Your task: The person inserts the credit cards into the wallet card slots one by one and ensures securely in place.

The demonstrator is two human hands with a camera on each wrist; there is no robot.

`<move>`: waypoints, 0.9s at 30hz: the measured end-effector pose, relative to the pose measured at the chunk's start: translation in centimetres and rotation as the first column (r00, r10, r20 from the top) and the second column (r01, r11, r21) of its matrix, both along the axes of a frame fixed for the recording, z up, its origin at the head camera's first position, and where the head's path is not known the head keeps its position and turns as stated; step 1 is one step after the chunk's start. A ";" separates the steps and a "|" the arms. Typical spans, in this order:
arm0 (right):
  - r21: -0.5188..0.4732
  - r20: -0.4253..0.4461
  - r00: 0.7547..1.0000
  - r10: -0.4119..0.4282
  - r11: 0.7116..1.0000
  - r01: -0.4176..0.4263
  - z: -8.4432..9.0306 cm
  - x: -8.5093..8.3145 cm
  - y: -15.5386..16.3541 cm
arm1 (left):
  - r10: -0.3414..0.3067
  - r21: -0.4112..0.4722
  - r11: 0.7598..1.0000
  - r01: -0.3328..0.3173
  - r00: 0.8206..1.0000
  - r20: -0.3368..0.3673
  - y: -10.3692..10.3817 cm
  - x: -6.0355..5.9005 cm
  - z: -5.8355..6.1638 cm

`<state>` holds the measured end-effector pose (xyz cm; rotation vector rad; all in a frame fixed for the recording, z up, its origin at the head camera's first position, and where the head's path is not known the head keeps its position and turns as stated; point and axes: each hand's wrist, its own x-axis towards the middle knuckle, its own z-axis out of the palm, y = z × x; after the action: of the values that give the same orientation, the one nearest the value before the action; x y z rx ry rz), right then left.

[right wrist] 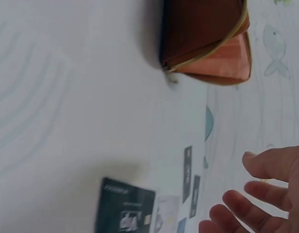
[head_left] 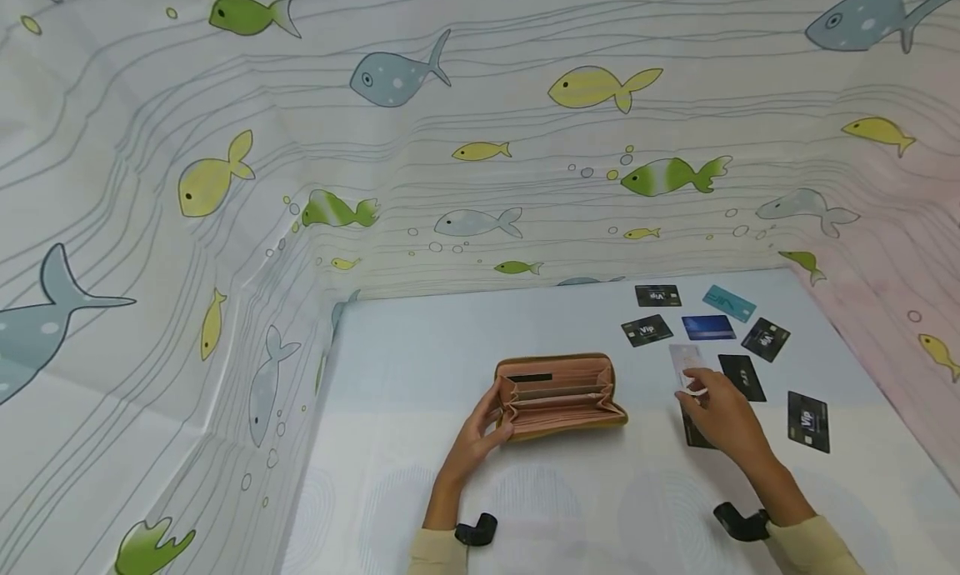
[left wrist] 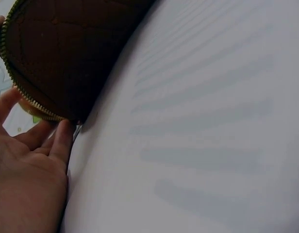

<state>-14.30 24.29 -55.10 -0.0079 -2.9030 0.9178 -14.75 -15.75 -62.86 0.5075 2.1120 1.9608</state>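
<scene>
A zip-around wallet [head_left: 558, 432] stands unzipped, its pink lining and inner compartments facing up in the head view. My left hand [head_left: 480, 429] grips the wallet's left end, thumb at the near side and fingers behind. In the left wrist view, the fingers [left wrist: 62, 141] meet the quilted brown wallet [left wrist: 67, 53] along its zipper. My right hand [head_left: 723, 417] hovers over a pale card [head_left: 684, 357] and a black card [head_left: 697, 435], partly covering both. The right wrist view shows its fingers [right wrist: 241, 206] loosely spread, nothing between them, beside the black VIP card [right wrist: 125, 208].
Several more cards lie spread on the white table [head_left: 390, 367] at the right: a blue card [head_left: 708, 327], a teal card [head_left: 729, 303] and black ones, including a VIP card [head_left: 808, 422] at far right. A fish-patterned sheet [head_left: 480, 183] rises behind and beside the table.
</scene>
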 end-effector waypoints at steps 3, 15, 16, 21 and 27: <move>-0.026 0.043 0.999 -0.033 0.999 0.034 -0.6 0.4 0.7 | -0.007 0.006 1.000 0.007 1.000 -0.006 0.0 -0.2 0.0; 0.093 0.335 0.923 -0.189 0.981 0.168 -4.0 1.6 3.4 | -0.006 0.009 1.000 0.006 1.000 -0.007 0.0 0.3 0.5; 0.106 0.337 0.919 -0.206 0.978 0.180 -4.1 1.7 3.4 | -0.003 0.007 1.000 0.003 1.000 -0.011 0.0 0.3 0.1; 0.151 0.310 0.918 -0.246 0.966 0.208 -4.3 1.8 3.1 | -0.012 0.014 1.000 0.013 1.000 -0.014 0.0 0.5 1.4; 0.145 0.308 0.911 -0.273 0.960 0.238 -4.6 1.9 2.6 | -0.015 0.000 1.000 0.015 0.999 -0.044 0.3 0.8 3.1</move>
<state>-12.43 26.89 -59.71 -0.5736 -3.1358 0.7807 -13.97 -15.44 -59.72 0.5698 2.1277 1.9601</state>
